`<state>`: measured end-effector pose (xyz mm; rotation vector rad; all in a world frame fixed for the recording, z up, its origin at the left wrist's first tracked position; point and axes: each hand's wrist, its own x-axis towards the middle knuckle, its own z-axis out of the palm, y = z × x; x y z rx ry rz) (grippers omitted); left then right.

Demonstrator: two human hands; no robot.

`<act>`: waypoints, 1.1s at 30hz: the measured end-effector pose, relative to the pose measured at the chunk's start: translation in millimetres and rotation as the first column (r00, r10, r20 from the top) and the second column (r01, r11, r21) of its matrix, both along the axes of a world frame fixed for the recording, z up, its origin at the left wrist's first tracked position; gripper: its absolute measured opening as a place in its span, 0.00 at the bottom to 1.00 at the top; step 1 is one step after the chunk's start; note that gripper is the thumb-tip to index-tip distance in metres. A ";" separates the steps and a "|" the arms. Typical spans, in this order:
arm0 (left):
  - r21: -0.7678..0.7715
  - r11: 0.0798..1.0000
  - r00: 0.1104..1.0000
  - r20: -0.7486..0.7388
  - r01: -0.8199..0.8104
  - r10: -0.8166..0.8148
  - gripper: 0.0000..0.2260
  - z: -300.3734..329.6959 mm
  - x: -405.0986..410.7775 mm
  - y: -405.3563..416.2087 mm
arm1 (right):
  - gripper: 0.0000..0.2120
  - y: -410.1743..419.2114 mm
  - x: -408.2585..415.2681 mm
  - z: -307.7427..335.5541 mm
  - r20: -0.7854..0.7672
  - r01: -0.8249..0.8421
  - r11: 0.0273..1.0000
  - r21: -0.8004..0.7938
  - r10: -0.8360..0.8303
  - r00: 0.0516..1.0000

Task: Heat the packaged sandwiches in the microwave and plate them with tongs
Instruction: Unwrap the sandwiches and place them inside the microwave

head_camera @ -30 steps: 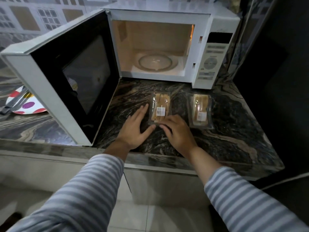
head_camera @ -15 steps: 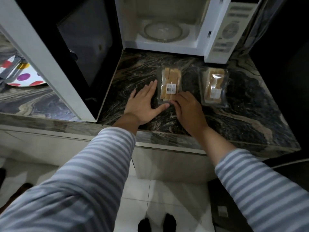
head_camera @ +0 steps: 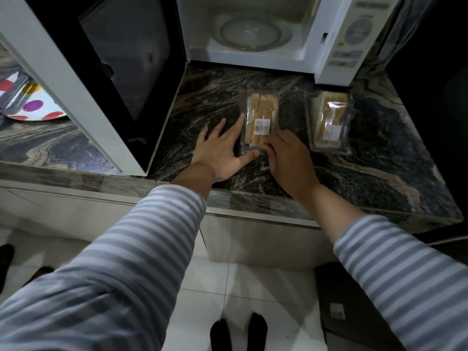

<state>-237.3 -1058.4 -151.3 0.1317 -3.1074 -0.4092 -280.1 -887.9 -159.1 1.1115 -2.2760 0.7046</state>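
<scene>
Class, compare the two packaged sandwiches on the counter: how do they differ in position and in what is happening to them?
The left sandwich pack is touched by both hands: the left hand lies flat beside it, and the right hand curls at its near edge. The right sandwich pack lies untouched, nearer the microwave's control panel. Both are clear-wrapped, labelled, and lie flat on the marble counter.
</scene>
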 end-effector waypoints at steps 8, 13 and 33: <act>-0.003 1.000 1.000 -0.005 0.000 0.000 0.38 -0.7 1.2 0.6 | 0.08 0.3 0.2 0.5 -0.021 -0.001 1.000 -0.025 0.001 1.000; 0.035 0.999 1.000 -0.020 0.003 -0.002 0.37 3.4 4.4 2.2 | 0.07 0.7 -0.3 -0.6 -0.010 0.020 0.995 -0.093 -0.022 1.000; 0.589 0.793 0.945 -0.322 0.156 0.053 0.23 80.8 -38.9 10.6 | 0.34 -45.6 -6.4 32.8 0.655 0.481 0.819 -0.312 -0.181 0.733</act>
